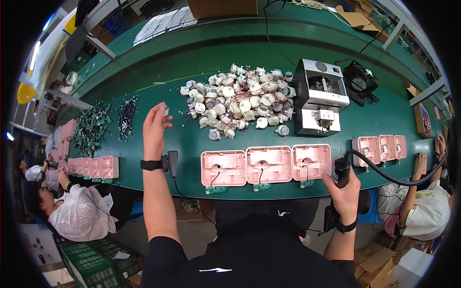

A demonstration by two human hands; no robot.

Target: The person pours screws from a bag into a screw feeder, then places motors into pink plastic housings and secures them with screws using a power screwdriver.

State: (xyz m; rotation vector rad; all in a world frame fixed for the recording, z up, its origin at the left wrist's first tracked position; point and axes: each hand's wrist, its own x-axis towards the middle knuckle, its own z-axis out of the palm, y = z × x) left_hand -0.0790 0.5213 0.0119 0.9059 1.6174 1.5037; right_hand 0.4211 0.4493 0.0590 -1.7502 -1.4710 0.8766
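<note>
My left hand (154, 129) is raised over the green bench, left of the heap of motors. Its fingers pinch a small pale part (166, 111), mostly hidden by them, so its kind is unclear. In my right hand (346, 192) is a black electric screwdriver (342, 169), gripped upright with its thick cable bending off to the right. It stands just beside the rightmost of three open pink housings (270, 176) lined up at the front edge. Each housing has a black wire inside and a green circuit board (215, 189) at its near side. White motors (240, 103) with red wires lie heaped behind them.
A screw feeder (321, 98) stands right of the heap, beside a black fan-like unit (359, 84). More pink housings (369, 150) sit at right and at left (96, 167). Circuit boards (93, 126) and black wires (127, 116) lie left. Co-workers (79, 211) sit both sides.
</note>
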